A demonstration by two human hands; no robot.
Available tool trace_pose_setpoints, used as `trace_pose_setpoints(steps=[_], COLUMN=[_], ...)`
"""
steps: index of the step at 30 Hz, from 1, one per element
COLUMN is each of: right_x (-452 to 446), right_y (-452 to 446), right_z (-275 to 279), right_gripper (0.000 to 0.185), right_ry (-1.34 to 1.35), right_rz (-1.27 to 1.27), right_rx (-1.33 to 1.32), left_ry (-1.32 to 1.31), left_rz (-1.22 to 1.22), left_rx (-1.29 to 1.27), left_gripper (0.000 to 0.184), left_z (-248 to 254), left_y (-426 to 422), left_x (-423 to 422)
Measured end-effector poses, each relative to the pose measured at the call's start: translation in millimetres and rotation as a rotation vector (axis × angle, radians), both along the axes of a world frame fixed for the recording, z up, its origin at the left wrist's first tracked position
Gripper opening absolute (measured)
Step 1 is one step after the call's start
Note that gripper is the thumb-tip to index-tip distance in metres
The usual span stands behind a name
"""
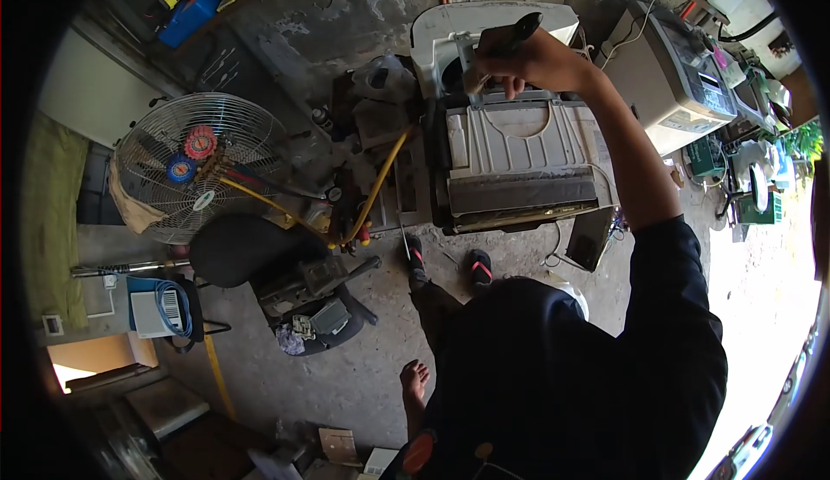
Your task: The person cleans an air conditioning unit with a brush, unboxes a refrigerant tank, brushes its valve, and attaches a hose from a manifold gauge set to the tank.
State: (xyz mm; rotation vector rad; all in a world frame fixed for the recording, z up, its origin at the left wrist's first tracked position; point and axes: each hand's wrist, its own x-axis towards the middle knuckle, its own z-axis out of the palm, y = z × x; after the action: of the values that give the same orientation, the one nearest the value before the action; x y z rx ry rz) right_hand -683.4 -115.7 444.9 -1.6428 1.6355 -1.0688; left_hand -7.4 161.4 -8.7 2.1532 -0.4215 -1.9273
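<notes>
A person in a dark short-sleeved top leans over a dusty white housing (pixel 517 139) in a cluttered work area, the right hand (pixel 543 61) closed around a brush (pixel 524 28), its dark handle angled up and its pale bristles pointed down at the housing's round dark opening (pixel 451 74); whether the bristles touch the surface is too small to tell. The left hand (pixel 416 378) hangs low beside the body, its fingers loosely curled and partly open, with nothing visible in its grasp.

The housing lies in front of the person's shoes (pixel 480 267), near a stained concrete wall (pixel 363 9); its ribbed panel sits on the side nearer the person, the opening on the side nearer the wall. At left stands a wire-caged fan (pixel 246 126), a red gauge (pixel 200 142) and a blue gauge (pixel 181 168) in front of its grille; a yellow hose (pixel 381 184) curves between the fan and the housing; a black chair (pixel 251 251) stands near the fan, and a grey boxy appliance (pixel 661 91) stands at right, beyond the raised right arm.
</notes>
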Motion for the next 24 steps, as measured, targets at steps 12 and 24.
trace_pose_setpoints(steps=[12,24], right_x=[-5,-92], right_y=[-3,38], right_z=[-5,-15], right_gripper=[0.022,0.02], right_ry=[0.182,1.033], right_rz=[0.107,-0.242], right_rx=[0.297,0.6], left_ry=[0.083,-0.017], left_rz=[-0.162,-0.006], left_rx=[-0.121,0.007], left_gripper=[0.036,0.037], left_z=[14,-5], left_y=[-18,-31], left_x=[-7,23])
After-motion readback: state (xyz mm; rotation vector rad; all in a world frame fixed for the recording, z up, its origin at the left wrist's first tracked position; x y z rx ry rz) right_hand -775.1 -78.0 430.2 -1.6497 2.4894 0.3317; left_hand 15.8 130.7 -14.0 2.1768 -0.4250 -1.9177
